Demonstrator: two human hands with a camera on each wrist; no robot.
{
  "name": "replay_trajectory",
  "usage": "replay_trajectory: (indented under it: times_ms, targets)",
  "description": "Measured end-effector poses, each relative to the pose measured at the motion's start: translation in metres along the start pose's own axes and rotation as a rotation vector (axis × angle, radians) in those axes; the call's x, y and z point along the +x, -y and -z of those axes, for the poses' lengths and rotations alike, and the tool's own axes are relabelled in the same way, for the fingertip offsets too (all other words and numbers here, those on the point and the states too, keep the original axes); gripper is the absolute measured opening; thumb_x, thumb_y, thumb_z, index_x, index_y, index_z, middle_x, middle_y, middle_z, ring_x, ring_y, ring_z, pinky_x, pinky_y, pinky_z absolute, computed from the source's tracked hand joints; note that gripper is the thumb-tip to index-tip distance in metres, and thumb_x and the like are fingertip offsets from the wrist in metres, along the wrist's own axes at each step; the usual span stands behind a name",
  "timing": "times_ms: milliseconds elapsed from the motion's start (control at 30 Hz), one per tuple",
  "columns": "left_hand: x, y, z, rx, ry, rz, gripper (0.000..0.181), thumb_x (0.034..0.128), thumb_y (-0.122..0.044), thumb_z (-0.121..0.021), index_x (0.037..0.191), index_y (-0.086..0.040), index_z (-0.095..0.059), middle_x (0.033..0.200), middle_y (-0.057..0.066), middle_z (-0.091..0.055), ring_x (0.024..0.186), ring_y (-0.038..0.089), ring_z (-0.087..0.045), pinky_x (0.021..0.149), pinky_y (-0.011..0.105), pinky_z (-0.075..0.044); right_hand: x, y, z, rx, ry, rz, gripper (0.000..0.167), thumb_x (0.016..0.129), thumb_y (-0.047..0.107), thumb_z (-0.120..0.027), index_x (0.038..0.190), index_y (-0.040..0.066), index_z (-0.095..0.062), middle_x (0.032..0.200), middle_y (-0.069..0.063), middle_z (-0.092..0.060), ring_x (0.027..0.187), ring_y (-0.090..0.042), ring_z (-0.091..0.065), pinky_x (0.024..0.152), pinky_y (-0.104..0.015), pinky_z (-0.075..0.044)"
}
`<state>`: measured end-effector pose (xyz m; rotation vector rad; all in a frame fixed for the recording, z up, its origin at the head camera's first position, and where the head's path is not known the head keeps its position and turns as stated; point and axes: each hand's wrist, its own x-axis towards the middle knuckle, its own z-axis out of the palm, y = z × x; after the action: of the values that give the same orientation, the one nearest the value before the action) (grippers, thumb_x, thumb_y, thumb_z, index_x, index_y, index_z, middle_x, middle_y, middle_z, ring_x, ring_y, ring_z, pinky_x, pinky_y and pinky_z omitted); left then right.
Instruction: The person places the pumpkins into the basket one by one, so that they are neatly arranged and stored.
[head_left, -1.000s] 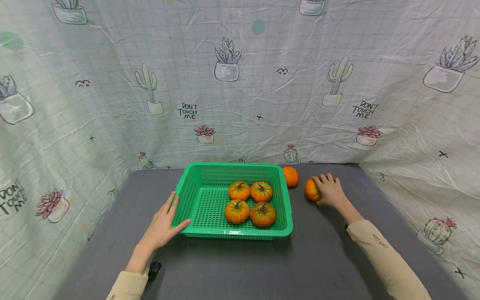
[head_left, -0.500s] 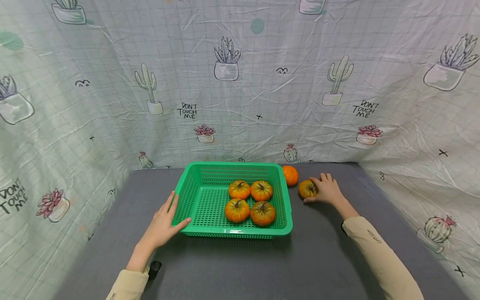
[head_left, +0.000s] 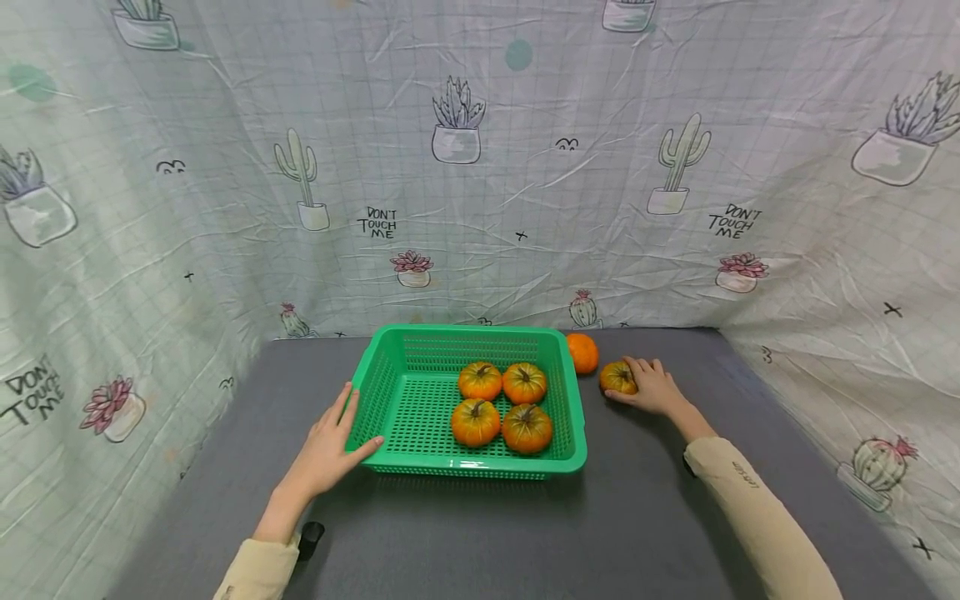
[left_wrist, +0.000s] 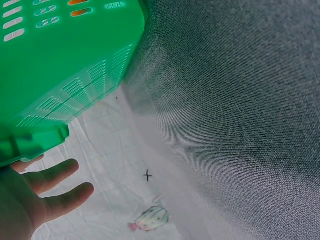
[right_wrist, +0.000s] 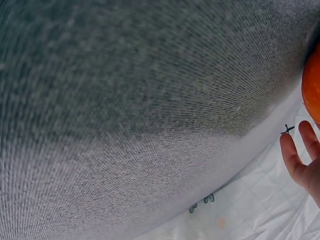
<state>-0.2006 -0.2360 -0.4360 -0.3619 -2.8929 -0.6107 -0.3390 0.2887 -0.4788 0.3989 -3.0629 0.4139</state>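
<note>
- Far left, well away from the grip: left hand (head_left: 321, 457), fingers (left_wrist: 70, 199) straight and loosely spread, laid along the left end of the basket (head_left: 465, 463), thumb over the near left corner; pinching nothing, in the same pose as a second ago.
- Next, left of the grip: that green basket, standing on the dark tabletop (head_left: 435, 537), no shift seen.
- In its right half, on the side toward the grip: four pumpkins (head_left: 527, 431), set two by two, stems up, same places as before.
- Between basket and grip, a little farther back: round orange thing (head_left: 582, 354), just outside the right wall; possibly another pumpkin, no stem visible.
- In the grip: held pumpkin (head_left: 613, 377), right of the basket, just beside the orange thing, apparently low on the tabletop.
- Right hand (head_left: 651, 390): curved round it from the right, thumb across the near side, parted only to the pumpkin's width. In the right wrist view, just two fingers near a cropped orange curve; pressure impossible to tell.
- Just changed: pumpkin turned from orange flank to greenish top and moved slightly toward the basket, with thumb now closer round it.
- Meaning, by judgement: better turned to match the basketed four, yet outside the basket, so not finished with.
</note>
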Motion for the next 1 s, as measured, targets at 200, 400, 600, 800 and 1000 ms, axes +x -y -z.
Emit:
replay_trajectory:
  times_ms: [200, 400, 600, 800, 1000]
  targets:
    - [-0.0002, 0.0009, -0.0019, -0.007, -0.01, -0.003, 0.086, 0.0844, -0.05, -0.051, 0.144, -0.003, -0.011, 0.151, 0.015, -0.006, 0.13, 0.046, -0.021, 0.094, 0.066, -0.023, -0.0013, -0.002, -0.0046, -0.021, -0.025, 0.006, 0.092, 0.076, 0.062, -0.053, 0.137, -0.002, -0.029, 0.128, -0.029, -0.039, 0.111, -0.044, -0.032, 0.085, -0.062, -0.031]
    - [-0.0004, 0.0028, -0.0025, -0.016, -0.006, 0.0, 0.087, 0.0841, -0.051, -0.051, 0.144, -0.005, -0.009, 0.151, 0.013, -0.004, 0.131, 0.045, -0.02, 0.095, 0.066, -0.022, -0.0012, -0.0023, -0.0071, -0.021, -0.044, 0.002, 0.093, 0.075, 0.063, -0.054, 0.137, 0.0, -0.028, 0.125, -0.027, -0.041, 0.11, -0.043, -0.033, 0.084, -0.061, -0.032]
    - [-0.001, 0.0027, -0.0025, -0.016, -0.02, -0.012, 0.086, 0.084, -0.051, -0.052, 0.144, -0.004, -0.011, 0.151, 0.014, -0.006, 0.129, 0.045, -0.022, 0.094, 0.066, -0.023, -0.0016, 0.0002, -0.0071, -0.011, -0.048, -0.01, 0.091, 0.076, 0.063, -0.053, 0.138, 0.002, -0.028, 0.125, -0.027, -0.041, 0.11, -0.043, -0.032, 0.082, -0.06, -0.032]
    - [-0.0005, 0.0021, -0.0008, -0.021, -0.005, -0.003, 0.086, 0.0839, -0.052, -0.051, 0.144, -0.005, -0.01, 0.151, 0.013, -0.004, 0.13, 0.045, -0.021, 0.094, 0.065, -0.022, -0.0019, 0.0003, -0.0061, -0.001, -0.029, -0.033, 0.089, 0.079, 0.065, -0.047, 0.139, 0.003, -0.026, 0.128, -0.027, -0.039, 0.111, -0.043, -0.032, 0.083, -0.061, -0.03]
    - [0.0005, 0.0013, 0.0003, -0.022, 0.003, 0.005, 0.087, 0.0836, -0.052, -0.051, 0.144, -0.006, -0.01, 0.151, 0.013, -0.004, 0.13, 0.045, -0.021, 0.095, 0.065, -0.022, -0.0013, 0.0002, -0.0059, 0.016, -0.035, -0.021, 0.088, 0.079, 0.063, -0.048, 0.138, 0.001, -0.027, 0.129, -0.028, -0.04, 0.109, -0.043, -0.034, 0.084, -0.061, -0.031]
